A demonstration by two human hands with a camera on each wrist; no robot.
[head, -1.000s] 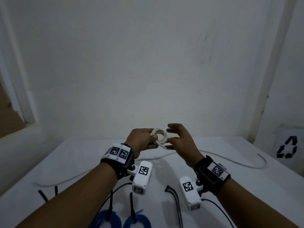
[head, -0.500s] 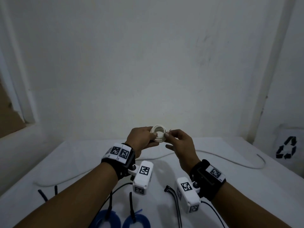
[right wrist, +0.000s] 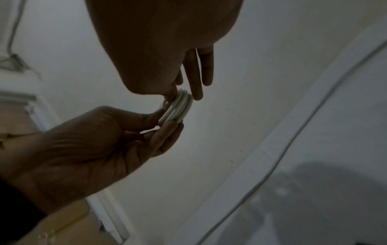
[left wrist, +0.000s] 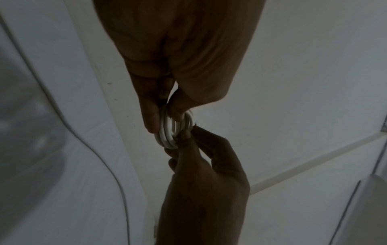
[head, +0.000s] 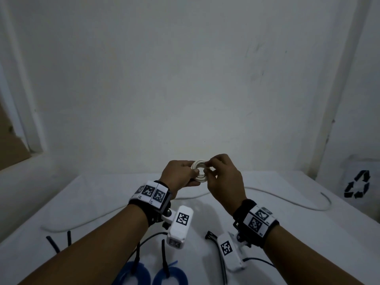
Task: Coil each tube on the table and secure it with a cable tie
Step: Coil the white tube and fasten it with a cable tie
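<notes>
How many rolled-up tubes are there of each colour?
white coil, held in the hands: 1
blue coils, on the table: 2
Total: 3

White tube coil [right wrist: 177, 108]: several turns, seen edge-on, held in the air between two hands. Right hand [right wrist: 159, 49]: enters from the top, thumb and one fingertip pinching the coil's upper edge. Left hand [right wrist: 90, 142]: enters from the lower left, thumb and fingers pinching the lower edge. Loose white tube [right wrist: 293, 137]: lying uncoiled on the white table [right wrist: 345, 116], to the right.
</notes>
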